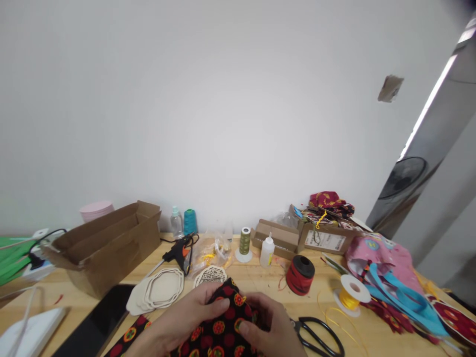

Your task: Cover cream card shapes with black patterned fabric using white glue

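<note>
A piece of black fabric (218, 327) with red and orange flower prints is held up between both my hands at the bottom centre. My left hand (197, 310) grips its upper left side, thumb on the front. On the right side my right hand (266, 322) pinches the cloth, thumb in front and fingers behind a fold. A strip of the same print (128, 337) lies by my left forearm. Black-handled scissors (320, 334) rest beside my right hand, blades partly hidden. Behind the fabric lies a wooden lattice piece (210, 274).
Left: an open cardboard box (111, 248), a black phone-like slab (94, 322), wooden frames (159, 290) and a glue gun (180, 250). Behind: a green thread spool (244, 241) and a glue bottle (267, 251). Right: red cord (299, 277), yellow cord spool (350, 296), blue ribbon (405, 302).
</note>
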